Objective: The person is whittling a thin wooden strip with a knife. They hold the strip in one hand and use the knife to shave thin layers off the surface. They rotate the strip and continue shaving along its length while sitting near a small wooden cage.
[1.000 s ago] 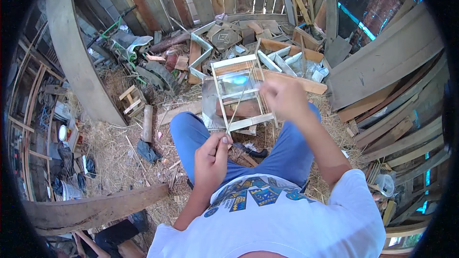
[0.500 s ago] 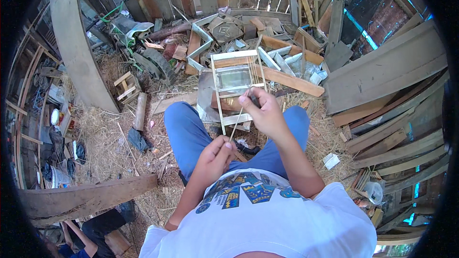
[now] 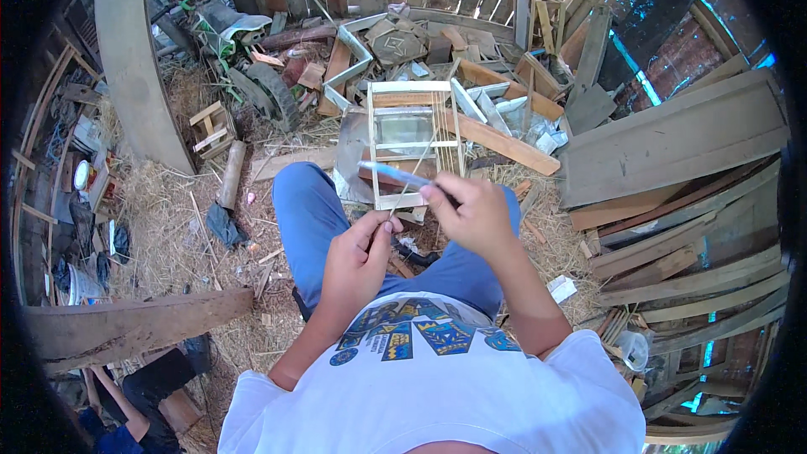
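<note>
My right hand [image 3: 476,217] is closed around the handle of a knife [image 3: 391,173]. The blade points left and crosses a thin wooden strip [image 3: 404,194]. My left hand [image 3: 360,254] pinches the lower end of that strip between thumb and fingers, above my lap. Just beyond both hands stands a small pale wooden frame [image 3: 412,87] with crossbars and several thin upright slats on its right side. A dark board and a grey sheet show behind it.
Scrap wood [image 3: 399,42] is heaped against the plank wall, with a tyre [image 3: 271,92] at its left. Large boards [image 3: 672,143] lean at the right. A thick beam [image 3: 143,328] crosses the lower left, beyond which another person [image 3: 143,403] sits. Straw covers the ground.
The knife blade has swung into view, now pointing left across the strip. My right hand has moved slightly right and down, and my left hand slightly left and up.
</note>
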Action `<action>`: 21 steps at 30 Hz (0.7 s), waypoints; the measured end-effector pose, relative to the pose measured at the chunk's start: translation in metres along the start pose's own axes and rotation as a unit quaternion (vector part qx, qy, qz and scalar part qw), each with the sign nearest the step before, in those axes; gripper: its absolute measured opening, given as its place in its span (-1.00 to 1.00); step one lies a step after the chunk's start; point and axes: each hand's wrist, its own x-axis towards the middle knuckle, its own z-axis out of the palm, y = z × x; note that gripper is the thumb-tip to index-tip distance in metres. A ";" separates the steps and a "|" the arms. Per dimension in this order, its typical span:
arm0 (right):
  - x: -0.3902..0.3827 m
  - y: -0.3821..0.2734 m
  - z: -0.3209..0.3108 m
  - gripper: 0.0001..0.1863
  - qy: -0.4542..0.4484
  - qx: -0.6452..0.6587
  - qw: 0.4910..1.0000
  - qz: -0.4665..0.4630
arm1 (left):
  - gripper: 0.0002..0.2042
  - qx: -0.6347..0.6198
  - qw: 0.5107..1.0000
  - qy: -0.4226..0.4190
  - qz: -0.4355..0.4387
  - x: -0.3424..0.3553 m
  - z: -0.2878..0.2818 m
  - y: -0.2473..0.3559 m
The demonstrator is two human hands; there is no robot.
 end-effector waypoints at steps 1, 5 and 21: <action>0.001 -0.003 0.000 -0.60 0.053 -0.004 0.998 -0.031 | -0.87 0.043 0.999 0.016 0.023 -0.002 0.000 -0.002; -0.005 -0.006 0.005 -0.70 0.036 -0.003 0.991 -0.128 | -0.91 0.098 0.991 0.052 0.071 -0.004 0.003 0.006; 0.044 0.096 0.027 -0.47 0.153 0.048 0.964 0.211 | -0.84 0.032 0.999 0.035 0.018 0.024 -0.006 -0.035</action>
